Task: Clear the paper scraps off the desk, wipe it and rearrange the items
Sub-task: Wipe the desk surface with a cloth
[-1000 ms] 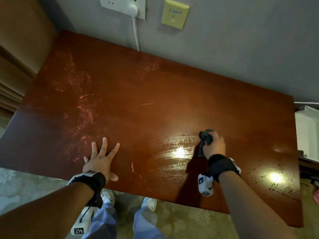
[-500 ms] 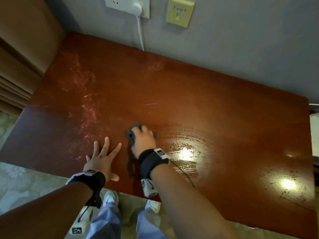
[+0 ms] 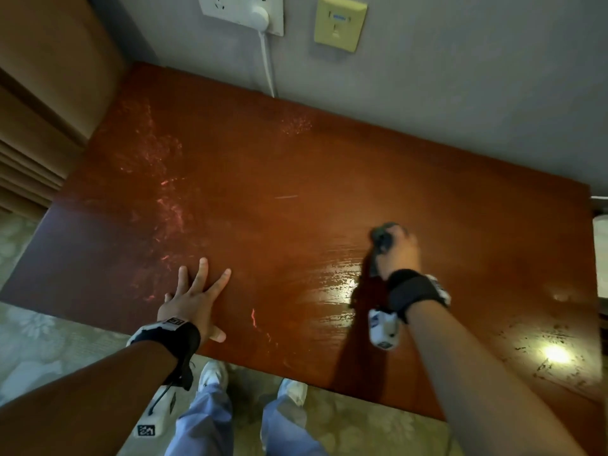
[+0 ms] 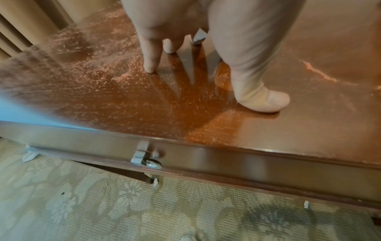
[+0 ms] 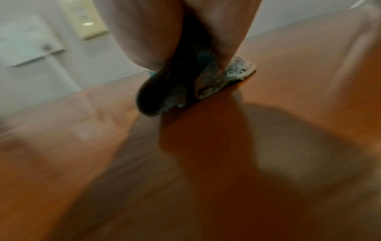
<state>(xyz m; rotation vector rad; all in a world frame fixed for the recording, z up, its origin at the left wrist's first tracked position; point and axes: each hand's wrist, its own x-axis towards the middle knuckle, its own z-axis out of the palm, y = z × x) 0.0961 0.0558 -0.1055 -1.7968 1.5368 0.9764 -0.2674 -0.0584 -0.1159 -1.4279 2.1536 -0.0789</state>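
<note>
1. Showing, L-wrist view only: paper scraps lying on carpet below desk edge.
2. Pressing L hand flat on desk, fingers spread, holding nothing.
3. Gripping crumpled dark cloth in R hand, fingers curled round it, pressing it to desk right of centre; wet streaks glinting beside.
</note>
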